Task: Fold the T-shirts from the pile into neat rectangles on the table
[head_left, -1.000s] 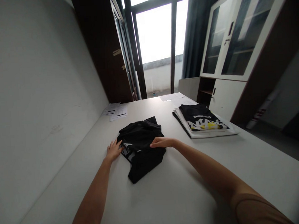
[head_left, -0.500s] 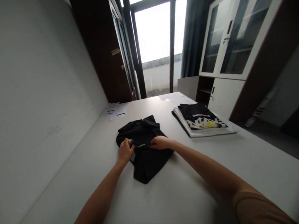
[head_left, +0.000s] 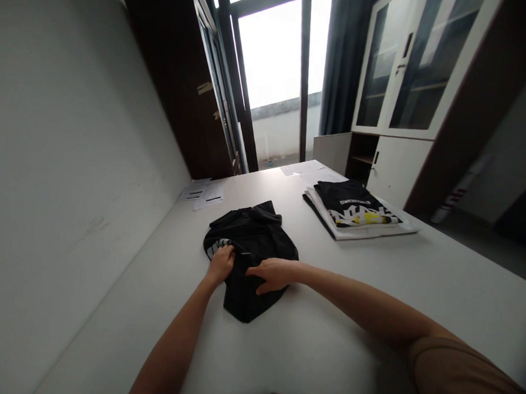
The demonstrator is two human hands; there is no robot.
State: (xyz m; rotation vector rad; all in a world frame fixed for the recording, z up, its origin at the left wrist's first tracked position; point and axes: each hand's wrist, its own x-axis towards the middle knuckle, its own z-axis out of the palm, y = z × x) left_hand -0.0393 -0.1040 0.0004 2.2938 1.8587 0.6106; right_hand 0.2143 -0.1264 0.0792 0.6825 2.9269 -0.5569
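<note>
A black T-shirt [head_left: 258, 235] lies partly folded and rumpled on the white table, its lower part slanting toward me. White print shows along its left edge. My left hand [head_left: 221, 264] pinches the fabric at the left side, beside that print. Over the lower half rests my right hand [head_left: 273, 274], thumb apart from the fingers, touching the cloth without gripping it. The underside of the shirt and the left fingertips are hidden.
A stack of folded T-shirts [head_left: 356, 210], black and white, lies to the right on the table [head_left: 339, 310]. Printed sheets [head_left: 207, 195] are at the far left, more papers [head_left: 308, 170] at the far edge. A wall [head_left: 89, 171] borders the left; a cabinet [head_left: 389, 84] stands right.
My right hand has let go of the fabric, come nearer and left, and spread its fingers. The shirt's lower part has shifted left, and more white print shows by my left hand.
</note>
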